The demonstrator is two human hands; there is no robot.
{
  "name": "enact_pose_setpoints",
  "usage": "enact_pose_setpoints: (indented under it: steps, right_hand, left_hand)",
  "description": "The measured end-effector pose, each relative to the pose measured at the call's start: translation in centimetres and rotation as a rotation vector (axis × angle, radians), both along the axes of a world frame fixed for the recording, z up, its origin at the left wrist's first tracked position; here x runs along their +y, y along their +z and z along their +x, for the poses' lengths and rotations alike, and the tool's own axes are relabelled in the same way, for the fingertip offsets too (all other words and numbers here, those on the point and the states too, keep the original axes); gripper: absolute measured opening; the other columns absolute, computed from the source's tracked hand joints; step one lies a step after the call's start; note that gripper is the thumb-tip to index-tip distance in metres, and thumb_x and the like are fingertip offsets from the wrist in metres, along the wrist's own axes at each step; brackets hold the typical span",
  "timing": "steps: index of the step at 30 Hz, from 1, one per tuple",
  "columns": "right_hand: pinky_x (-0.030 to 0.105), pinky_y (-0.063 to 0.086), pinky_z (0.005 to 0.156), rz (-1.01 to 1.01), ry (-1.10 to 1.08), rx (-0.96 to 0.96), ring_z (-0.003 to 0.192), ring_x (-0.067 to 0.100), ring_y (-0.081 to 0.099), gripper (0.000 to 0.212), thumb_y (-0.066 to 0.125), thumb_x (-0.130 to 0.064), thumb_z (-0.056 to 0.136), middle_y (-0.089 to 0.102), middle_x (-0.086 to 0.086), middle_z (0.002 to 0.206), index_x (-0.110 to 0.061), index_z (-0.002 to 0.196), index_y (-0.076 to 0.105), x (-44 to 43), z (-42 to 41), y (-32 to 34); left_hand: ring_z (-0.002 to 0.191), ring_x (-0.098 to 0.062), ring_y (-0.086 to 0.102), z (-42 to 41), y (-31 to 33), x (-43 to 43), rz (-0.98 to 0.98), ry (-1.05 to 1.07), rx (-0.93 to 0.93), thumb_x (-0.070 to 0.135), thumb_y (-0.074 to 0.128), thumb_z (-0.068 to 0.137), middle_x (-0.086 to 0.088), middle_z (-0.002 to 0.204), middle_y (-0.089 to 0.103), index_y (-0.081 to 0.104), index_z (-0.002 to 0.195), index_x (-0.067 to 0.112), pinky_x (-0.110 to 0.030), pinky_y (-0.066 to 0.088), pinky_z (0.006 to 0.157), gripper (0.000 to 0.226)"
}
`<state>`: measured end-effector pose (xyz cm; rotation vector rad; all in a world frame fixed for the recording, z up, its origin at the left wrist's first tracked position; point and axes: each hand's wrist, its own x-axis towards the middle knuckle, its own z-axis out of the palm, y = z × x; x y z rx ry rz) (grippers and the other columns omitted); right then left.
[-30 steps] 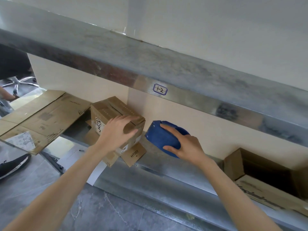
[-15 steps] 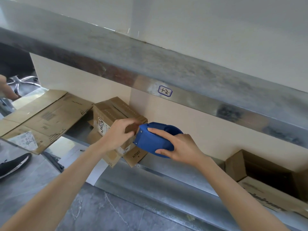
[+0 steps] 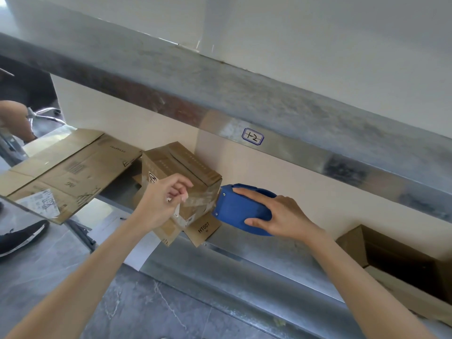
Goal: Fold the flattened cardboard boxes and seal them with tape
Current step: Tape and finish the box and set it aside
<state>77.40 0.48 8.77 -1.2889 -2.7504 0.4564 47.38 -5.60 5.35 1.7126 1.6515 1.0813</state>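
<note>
Head view: the blue tape dispenser (image 3: 234, 211), apart from the box (image 3: 178, 167) a second ago, now has its toothed mouth at the box's right end, pointing left. The left hand (image 3: 161, 204), lifted off the lid, pinches the clear tape (image 3: 198, 201) drawn out between them. The right hand (image 3: 281, 216) has its fingers wrapped round the dispenser. Sealing has begun. The box sits at the shelf's (image 3: 244, 265) front edge, long axis along it.

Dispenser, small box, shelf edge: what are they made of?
Tape dispenser: likely moulded plastic, matte uniform blue, rounded shell. Small box: cardboard, matte brown, creased flaps, printed marks. Shelf edge: seemingly galvanised sheet steel, mottled grey sheen, folded lip.
</note>
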Motion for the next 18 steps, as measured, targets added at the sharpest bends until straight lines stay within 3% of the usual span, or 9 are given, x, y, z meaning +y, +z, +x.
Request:
enact_pose_setpoints:
  steps: [2,6,9,13,16,18]
  right_hand:
    - [0.023,0.041,0.065,-0.057,0.006,0.037,0.062,0.004,0.054,0.071,0.06,-0.056,0.088,0.061,-0.033,0.08,-0.081,0.131,0.01,-0.1,-0.1,0.2]
    - [0.042,0.052,0.082,-0.127,0.013,0.132,0.078,0.023,0.064,0.064,0.056,-0.061,0.085,0.07,0.0,0.109,-0.077,0.133,0.017,-0.3,-0.2,0.7]
    - [0.044,0.052,0.082,-0.153,0.018,0.165,0.082,0.029,0.065,0.061,0.056,-0.062,0.084,0.069,0.011,0.112,-0.075,0.133,0.022,-0.3,0.0,1.0]
    - [0.043,0.052,0.082,-0.164,0.033,0.155,0.083,0.028,0.065,0.062,0.062,-0.053,0.088,0.07,0.008,0.11,-0.074,0.133,0.024,-0.5,0.1,1.0]
    - [0.04,0.051,0.077,-0.157,0.046,0.142,0.067,0.022,0.057,0.062,0.06,-0.056,0.087,0.07,0.005,0.104,-0.075,0.133,0.023,-0.6,0.2,1.5]
    - [0.04,0.051,0.077,-0.161,0.059,0.147,0.067,0.024,0.057,0.063,0.063,-0.054,0.088,0.07,0.004,0.104,-0.074,0.134,0.025,-0.7,0.0,2.0]
  left_hand:
    - [0.08,-0.004,0.066,-0.4,-0.1,0.1,-0.029,0.005,-0.018,-0.003,0.068,0.087,0.013,0.078,0.068,0.066,0.103,0.023,-0.009,0.047,0.075,0.03]
    - [0.077,-0.002,0.066,-1.0,0.3,-0.1,-0.073,0.007,-0.052,-0.003,0.068,0.087,0.015,0.081,0.069,0.064,0.103,0.028,-0.008,0.046,0.072,0.035]
    - [0.078,-0.004,0.066,-1.0,0.3,-0.3,-0.069,0.006,-0.059,0.0,0.069,0.087,0.013,0.082,0.069,0.063,0.102,0.033,-0.014,0.046,0.074,0.038]
    - [0.075,-0.002,0.065,-1.1,0.4,-0.4,-0.087,0.009,-0.076,-0.001,0.069,0.088,0.013,0.081,0.069,0.062,0.103,0.035,-0.019,0.045,0.074,0.04]
    - [0.074,-0.003,0.066,-1.1,0.5,-0.3,-0.095,-0.004,-0.078,0.0,0.069,0.088,0.012,0.079,0.069,0.062,0.105,0.036,-0.022,0.047,0.075,0.04]
    - [0.075,-0.004,0.067,-1.5,0.7,-0.2,-0.086,-0.004,-0.068,0.0,0.068,0.088,0.012,0.08,0.069,0.062,0.107,0.035,-0.022,0.048,0.075,0.04]
